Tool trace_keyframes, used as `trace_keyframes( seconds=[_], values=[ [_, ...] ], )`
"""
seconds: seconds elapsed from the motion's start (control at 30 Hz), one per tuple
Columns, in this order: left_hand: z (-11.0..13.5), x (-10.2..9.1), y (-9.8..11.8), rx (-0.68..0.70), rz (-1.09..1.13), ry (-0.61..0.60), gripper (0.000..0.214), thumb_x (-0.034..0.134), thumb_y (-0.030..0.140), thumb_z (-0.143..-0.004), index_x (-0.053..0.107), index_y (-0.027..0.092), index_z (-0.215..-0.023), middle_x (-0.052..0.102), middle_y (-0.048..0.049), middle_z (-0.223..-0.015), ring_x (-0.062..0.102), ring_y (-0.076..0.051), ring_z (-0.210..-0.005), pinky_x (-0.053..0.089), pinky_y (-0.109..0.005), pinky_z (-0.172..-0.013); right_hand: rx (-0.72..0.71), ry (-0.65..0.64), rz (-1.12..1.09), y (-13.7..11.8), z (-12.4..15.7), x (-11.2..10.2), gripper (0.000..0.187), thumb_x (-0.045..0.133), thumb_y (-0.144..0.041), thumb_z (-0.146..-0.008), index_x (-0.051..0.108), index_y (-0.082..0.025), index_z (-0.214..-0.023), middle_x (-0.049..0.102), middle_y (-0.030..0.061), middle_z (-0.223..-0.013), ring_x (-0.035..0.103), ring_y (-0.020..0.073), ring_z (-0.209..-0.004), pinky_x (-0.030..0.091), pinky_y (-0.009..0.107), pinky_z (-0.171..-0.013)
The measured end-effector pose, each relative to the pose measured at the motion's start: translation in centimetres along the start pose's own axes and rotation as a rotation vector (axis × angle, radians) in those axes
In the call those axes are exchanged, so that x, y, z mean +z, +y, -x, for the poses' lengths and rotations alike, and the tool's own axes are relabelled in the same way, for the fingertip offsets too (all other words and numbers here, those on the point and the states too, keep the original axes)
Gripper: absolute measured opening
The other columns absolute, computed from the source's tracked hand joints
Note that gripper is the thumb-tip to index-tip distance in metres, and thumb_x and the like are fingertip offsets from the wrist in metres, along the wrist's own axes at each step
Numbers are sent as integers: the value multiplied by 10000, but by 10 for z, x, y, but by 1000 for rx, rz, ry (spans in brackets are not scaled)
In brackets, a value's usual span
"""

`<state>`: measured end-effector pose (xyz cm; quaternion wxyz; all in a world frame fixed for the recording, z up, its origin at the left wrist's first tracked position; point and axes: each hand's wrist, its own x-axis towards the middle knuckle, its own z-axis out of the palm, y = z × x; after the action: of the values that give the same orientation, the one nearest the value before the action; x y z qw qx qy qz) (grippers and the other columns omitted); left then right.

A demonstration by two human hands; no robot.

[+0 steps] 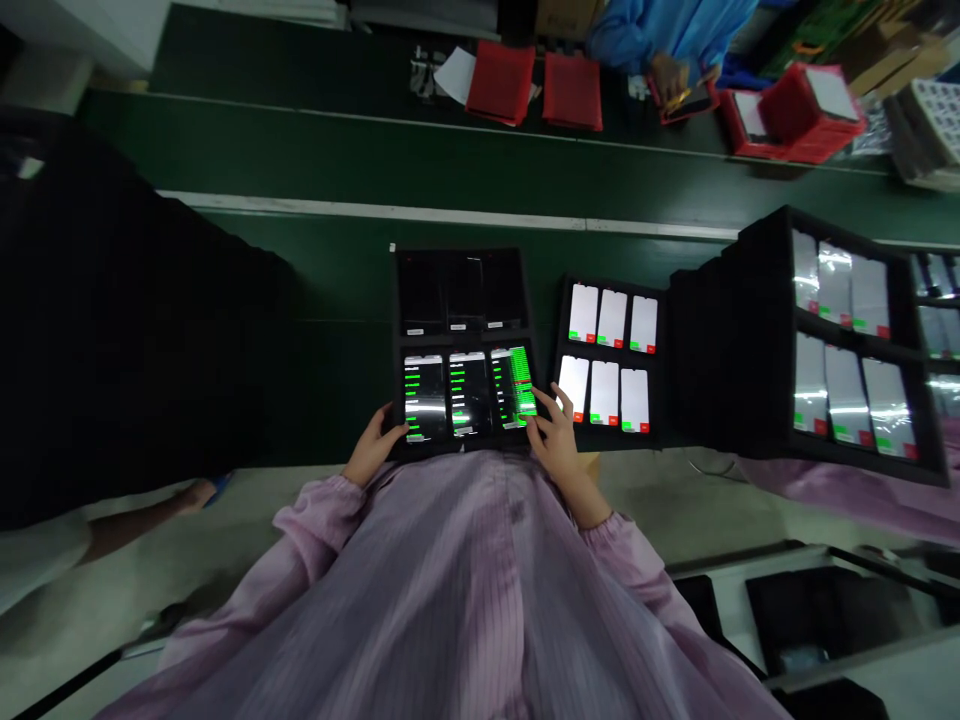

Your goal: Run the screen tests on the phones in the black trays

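A black tray (459, 340) lies in front of me with two rows of phones. The far row's phones (466, 290) have dark screens. In the near row, a left phone (424, 398) and a middle phone (469, 395) show green and white lines on black. The right phone (513, 388) carries a dense block of green lines. My left hand (369, 447) grips the tray's near left corner, thumb on top by the left phone. Fingers apart, my right hand (556, 435) reaches over the tray's right edge, its fingertips at the right phone's screen.
Beside it, a second black tray (606, 350) holds phones with white screens. Stacked black trays (731, 340) stand farther right, a large black stack (150, 330) at left. Across the green bench (300, 150) are red folders (501, 82) and a person in blue (667, 40).
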<state>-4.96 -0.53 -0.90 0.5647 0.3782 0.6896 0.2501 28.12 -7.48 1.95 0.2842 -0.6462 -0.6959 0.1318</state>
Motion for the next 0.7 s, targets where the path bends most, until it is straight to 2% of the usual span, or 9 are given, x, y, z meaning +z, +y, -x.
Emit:
trace_keyframes(
  seconds=[0.17, 0.43, 0.7],
  values=[
    [1, 2, 1, 21, 23, 10, 524, 740, 305, -704, 680, 234, -1220, 737, -79, -1311, 642, -291, -1298, 422, -457, -1202, 23, 15, 20, 2, -1, 4, 365, 499, -271, -1038, 850, -263, -937, 679, 84, -1409, 439, 331, -1483, 460, 625, -1178],
    [1, 0, 6, -18, -9, -7, 507, 743, 274, -719, 676, 230, -1220, 735, -83, -1320, 633, -296, -1319, 424, -450, -1206, 16, 26, 52, 0, -5, 11, 363, 491, -292, -1048, 851, -258, -1021, 648, 92, -1456, 422, 348, -1492, 462, 628, -1179],
    [1, 1, 4, 25, -50, 9, 496, 721, 284, -741, 673, 222, -1230, 744, -73, -1316, 643, -284, -1306, 436, -452, -1201, 2, -41, 54, 1, -4, 8, 342, 527, -272, -1028, 862, -245, -968, 631, 95, -1483, 398, 351, -1509, 422, 633, -1201]
  ],
)
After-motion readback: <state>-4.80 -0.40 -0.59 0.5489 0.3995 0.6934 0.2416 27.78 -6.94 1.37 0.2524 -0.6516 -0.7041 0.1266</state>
